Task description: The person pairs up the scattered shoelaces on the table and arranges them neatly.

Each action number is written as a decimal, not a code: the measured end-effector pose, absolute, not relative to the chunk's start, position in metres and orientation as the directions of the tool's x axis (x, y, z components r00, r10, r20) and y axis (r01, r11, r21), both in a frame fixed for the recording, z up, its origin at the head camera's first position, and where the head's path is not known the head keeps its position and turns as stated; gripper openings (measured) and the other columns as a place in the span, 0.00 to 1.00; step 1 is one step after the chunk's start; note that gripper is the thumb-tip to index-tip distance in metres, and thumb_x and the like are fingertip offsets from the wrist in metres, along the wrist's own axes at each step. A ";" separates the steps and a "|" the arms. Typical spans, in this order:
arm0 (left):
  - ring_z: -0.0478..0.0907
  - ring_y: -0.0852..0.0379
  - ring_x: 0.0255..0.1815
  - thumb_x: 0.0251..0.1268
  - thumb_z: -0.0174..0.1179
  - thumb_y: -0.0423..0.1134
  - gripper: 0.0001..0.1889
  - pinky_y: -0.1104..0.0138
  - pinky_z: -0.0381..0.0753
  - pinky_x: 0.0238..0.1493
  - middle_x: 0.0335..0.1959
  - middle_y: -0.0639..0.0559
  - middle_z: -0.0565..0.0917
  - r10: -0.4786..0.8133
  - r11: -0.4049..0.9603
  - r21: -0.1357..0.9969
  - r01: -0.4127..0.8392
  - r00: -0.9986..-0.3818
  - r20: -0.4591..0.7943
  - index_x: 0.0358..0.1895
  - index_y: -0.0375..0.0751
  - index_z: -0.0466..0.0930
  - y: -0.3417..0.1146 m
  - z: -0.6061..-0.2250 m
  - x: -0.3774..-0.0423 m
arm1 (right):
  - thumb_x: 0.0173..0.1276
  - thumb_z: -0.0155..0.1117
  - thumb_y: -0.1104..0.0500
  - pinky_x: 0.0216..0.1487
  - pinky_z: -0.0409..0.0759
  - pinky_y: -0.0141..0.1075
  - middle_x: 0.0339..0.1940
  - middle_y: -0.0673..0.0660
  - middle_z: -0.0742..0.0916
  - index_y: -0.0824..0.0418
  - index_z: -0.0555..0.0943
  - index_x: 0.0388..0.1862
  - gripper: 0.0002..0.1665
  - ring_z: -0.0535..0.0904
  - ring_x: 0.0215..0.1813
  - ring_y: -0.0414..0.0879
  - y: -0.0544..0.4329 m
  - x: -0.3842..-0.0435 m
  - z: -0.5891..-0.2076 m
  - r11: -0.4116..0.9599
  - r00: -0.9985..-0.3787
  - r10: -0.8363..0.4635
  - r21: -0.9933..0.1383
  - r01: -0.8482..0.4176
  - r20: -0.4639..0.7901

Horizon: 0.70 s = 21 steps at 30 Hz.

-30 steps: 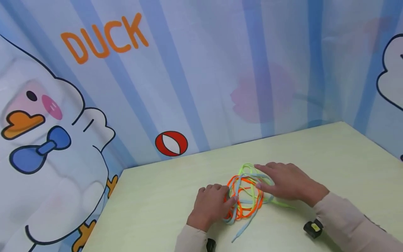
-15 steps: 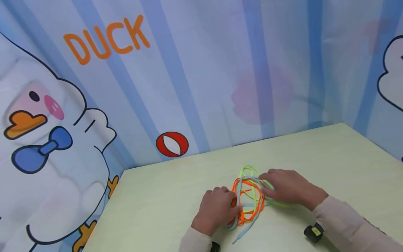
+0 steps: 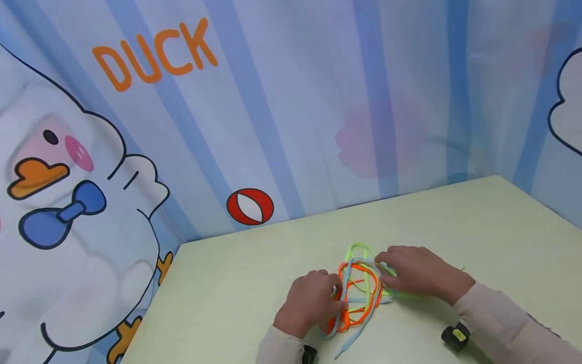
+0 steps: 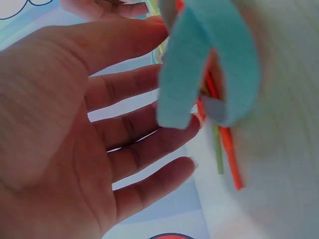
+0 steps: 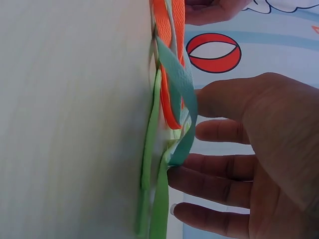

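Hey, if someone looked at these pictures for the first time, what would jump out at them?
A bright tangle of orange, neon green and pale blue flat laces lies on the pale green table, with the left hand and right hand touching it from either side. Behind it hangs a cartoon duck backdrop lettered DUCK in orange.

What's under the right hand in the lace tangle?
Under the right hand, flat neon-green shoelace and light-blue shoelace loops lie on the pale green table; fingertips touch them. Whatever is beneath the palm is hidden.
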<state>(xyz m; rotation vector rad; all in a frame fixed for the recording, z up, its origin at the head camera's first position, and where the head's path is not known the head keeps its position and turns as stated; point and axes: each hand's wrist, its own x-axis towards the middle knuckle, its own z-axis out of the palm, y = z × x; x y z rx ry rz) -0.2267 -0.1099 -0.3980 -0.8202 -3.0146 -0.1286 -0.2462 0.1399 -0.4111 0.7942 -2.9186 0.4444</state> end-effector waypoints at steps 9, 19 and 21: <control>0.70 0.64 0.26 0.54 0.75 0.49 0.17 0.67 0.71 0.25 0.24 0.62 0.74 0.430 0.899 0.161 0.407 -0.891 -0.148 0.43 0.50 0.80 -0.109 -0.394 -0.225 | 0.61 0.72 0.54 0.31 0.73 0.39 0.33 0.46 0.80 0.57 0.85 0.48 0.17 0.69 0.30 0.41 0.137 -0.242 -0.412 0.824 -0.867 -0.489 -0.275 -0.495 0.096; 0.71 0.66 0.29 0.56 0.73 0.44 0.13 0.67 0.73 0.28 0.27 0.64 0.77 0.450 0.891 0.168 0.422 -0.870 -0.200 0.44 0.54 0.85 -0.115 -0.386 -0.224 | 0.60 0.70 0.62 0.27 0.69 0.36 0.21 0.43 0.75 0.54 0.85 0.36 0.06 0.68 0.26 0.40 0.136 -0.248 -0.411 0.815 -0.865 -0.494 -0.301 -0.494 0.083; 0.72 0.66 0.29 0.56 0.73 0.43 0.12 0.66 0.73 0.29 0.27 0.65 0.77 0.458 0.887 0.173 0.428 -0.865 -0.207 0.43 0.56 0.84 -0.113 -0.386 -0.224 | 0.59 0.69 0.63 0.27 0.69 0.36 0.21 0.42 0.76 0.54 0.85 0.35 0.05 0.68 0.26 0.40 0.140 -0.248 -0.409 0.817 -0.866 -0.495 -0.300 -0.492 0.073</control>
